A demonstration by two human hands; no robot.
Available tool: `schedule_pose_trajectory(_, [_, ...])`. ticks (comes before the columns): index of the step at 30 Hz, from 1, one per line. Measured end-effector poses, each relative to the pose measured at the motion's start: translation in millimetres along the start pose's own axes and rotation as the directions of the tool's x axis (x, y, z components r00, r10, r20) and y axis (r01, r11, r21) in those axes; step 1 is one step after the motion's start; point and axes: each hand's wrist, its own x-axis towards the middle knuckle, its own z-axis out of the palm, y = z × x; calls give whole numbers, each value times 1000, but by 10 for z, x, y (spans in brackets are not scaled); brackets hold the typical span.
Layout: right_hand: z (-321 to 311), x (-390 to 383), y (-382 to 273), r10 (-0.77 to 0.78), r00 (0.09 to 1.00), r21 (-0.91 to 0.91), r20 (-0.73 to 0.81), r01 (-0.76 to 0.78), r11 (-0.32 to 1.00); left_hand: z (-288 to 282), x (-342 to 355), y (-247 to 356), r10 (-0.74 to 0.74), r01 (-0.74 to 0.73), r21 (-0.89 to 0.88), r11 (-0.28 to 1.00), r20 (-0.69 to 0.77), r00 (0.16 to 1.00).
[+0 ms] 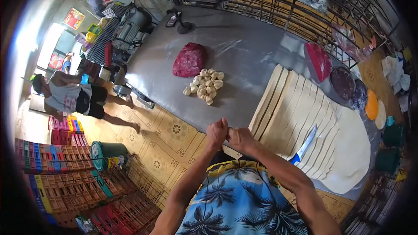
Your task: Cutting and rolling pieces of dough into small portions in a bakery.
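Note:
My left hand (216,133) and my right hand (241,140) are close together over the table's near edge, both closed. Whatever their fingers may grip is too hidden to name. Beyond them a heap of small pale dough pieces (205,86) lies beside a large magenta lump (190,60). To the right of my right hand spreads a big flat sheet of pale dough (348,148), cut into long strips. Several strips at its left side look rolled into narrow ropes (271,100). A knife (308,141) with a blue handle rests on the cut dough.
Along the table's (244,26) right side sit a magenta wedge (318,62), a dark purple disc (342,82) and an orange piece (371,104). Metal racks (278,6) border the far side. At left are stacked crates (65,187), a green bucket (109,156) and a person (72,95) walking.

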Motion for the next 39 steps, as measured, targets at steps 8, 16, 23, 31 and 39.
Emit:
schedule_pose_trajectory(8, [-374,134,-679,-282,924,219,-258,341,914,-222,731,44,205,-278,-76,957,-503,840])
schedule_pose_trajectory(16, [177,-477,529,459,811,402,-362,-308,862,463,1175,146,335,-187,-410,893,327,884])
schedule_pose_trajectory(23, [263,-484,43,758,541,616,-365,-470,632,1657,2605,1610,528,-361,-474,803,287,799])
schedule_pose_trajectory(31, [300,128,133,604,423,273,-675,-618,737,1879,2981,1958,652,-615,-230,754,375,659])
schedule_pose_trajectory(39, [141,210,439,775,405,353,-485,-720,597,177,1813,82,447,150,-872,467,379,810])
